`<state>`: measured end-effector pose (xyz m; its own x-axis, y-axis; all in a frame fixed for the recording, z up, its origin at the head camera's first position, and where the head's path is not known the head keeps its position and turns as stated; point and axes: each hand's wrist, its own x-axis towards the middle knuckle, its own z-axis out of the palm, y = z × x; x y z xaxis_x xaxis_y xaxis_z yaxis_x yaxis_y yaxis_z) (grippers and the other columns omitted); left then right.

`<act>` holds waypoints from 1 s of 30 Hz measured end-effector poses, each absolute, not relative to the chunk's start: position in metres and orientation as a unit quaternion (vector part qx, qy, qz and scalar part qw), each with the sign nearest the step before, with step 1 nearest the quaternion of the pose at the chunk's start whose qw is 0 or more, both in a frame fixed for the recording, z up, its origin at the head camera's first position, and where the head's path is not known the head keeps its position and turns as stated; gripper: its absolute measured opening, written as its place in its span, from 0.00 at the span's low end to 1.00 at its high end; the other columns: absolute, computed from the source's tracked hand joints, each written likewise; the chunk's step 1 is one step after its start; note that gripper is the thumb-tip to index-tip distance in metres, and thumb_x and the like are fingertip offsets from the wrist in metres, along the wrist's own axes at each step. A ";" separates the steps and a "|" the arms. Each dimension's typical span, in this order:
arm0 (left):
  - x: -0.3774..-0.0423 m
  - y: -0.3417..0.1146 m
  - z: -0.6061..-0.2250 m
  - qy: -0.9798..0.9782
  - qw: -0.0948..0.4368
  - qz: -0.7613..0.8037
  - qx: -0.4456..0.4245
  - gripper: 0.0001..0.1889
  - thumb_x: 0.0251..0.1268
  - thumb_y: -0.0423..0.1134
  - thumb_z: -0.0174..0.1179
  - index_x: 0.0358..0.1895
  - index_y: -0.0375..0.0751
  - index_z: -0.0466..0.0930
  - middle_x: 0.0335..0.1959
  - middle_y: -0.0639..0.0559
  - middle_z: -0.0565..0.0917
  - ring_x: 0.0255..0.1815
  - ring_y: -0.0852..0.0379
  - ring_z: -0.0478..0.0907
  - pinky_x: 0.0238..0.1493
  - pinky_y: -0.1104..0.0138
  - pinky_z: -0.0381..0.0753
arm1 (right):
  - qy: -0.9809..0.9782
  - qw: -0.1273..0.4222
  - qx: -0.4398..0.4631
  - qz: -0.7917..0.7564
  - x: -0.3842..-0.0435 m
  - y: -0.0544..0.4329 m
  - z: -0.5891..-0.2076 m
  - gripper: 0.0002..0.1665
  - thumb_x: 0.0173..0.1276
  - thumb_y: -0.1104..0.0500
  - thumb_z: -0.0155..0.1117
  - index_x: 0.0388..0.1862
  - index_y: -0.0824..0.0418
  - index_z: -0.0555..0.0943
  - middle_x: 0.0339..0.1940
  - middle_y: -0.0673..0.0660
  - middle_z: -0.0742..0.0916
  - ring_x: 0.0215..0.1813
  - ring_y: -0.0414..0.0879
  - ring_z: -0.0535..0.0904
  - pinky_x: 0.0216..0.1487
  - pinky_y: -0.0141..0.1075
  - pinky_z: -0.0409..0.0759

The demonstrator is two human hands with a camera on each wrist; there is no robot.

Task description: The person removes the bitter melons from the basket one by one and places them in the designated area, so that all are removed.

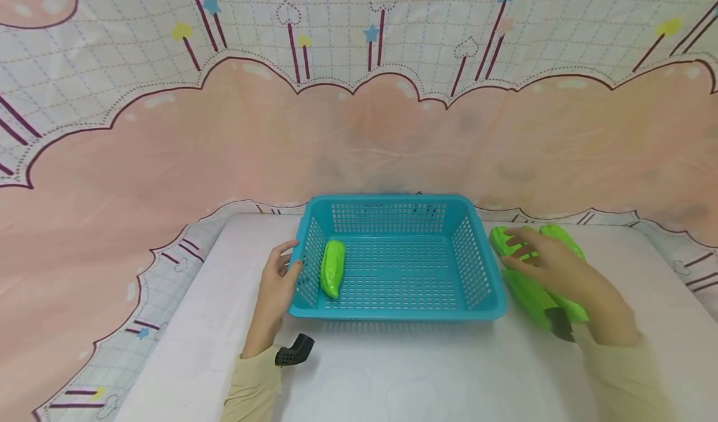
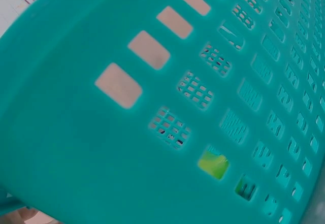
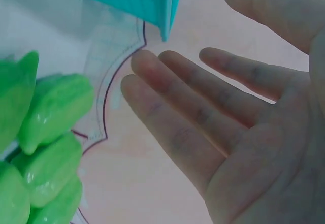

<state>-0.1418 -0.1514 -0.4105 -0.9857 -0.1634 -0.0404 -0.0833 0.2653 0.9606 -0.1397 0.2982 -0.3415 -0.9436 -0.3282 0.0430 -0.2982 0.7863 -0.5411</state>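
A blue-green plastic basket [image 1: 392, 315] stands on the white table. Inside it, along the left side, lies one glossy green vegetable [image 1: 333, 269], tapered and bumpy like a bitter melon. My left hand [image 1: 277, 278] holds the basket's left rim; in the left wrist view the basket wall [image 2: 76, 148] hides most of that hand. To the right of the basket, my right hand [image 1: 552, 263] hovers over several more green vegetables [image 1: 524, 294]. In the right wrist view its fingers [image 3: 177, 132] are extended and hold nothing, with the green vegetables [image 3: 56, 112] off to the side.
The white table [image 1: 392, 378] extends in front of the basket and to both sides. Behind it hangs a pink and white patterned cloth [image 1: 359, 135]. A dark wrist camera [image 1: 294, 350] is worn at the left wrist, and another [image 1: 560, 325] at the right.
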 end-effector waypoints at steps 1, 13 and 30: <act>-0.142 -0.151 -0.410 -0.795 0.033 -0.601 0.078 0.24 0.75 0.37 0.47 0.72 0.51 0.63 0.66 0.40 0.73 0.65 0.42 0.74 0.61 0.46 0.73 | 0.944 0.023 -0.167 -0.282 -0.140 0.296 -0.341 0.34 0.72 0.54 0.63 0.70 0.70 0.66 0.59 0.71 0.80 0.53 0.63 0.82 0.48 0.52 0.83; -0.141 -0.152 -0.410 -0.792 0.034 -0.605 0.077 0.25 0.75 0.37 0.47 0.72 0.51 0.63 0.66 0.39 0.73 0.65 0.42 0.73 0.62 0.45 0.72 | 0.937 0.023 -0.186 -0.295 -0.144 0.274 -0.339 0.31 0.72 0.55 0.63 0.66 0.71 0.69 0.58 0.69 0.81 0.55 0.63 0.81 0.52 0.55 0.81; -0.142 -0.151 -0.410 -0.792 0.035 -0.604 0.079 0.24 0.75 0.37 0.47 0.72 0.50 0.63 0.65 0.39 0.73 0.65 0.41 0.73 0.62 0.45 0.73 | 0.937 0.023 -0.212 -0.276 -0.152 0.242 -0.336 0.32 0.72 0.53 0.63 0.67 0.70 0.70 0.60 0.68 0.81 0.56 0.61 0.81 0.54 0.53 0.80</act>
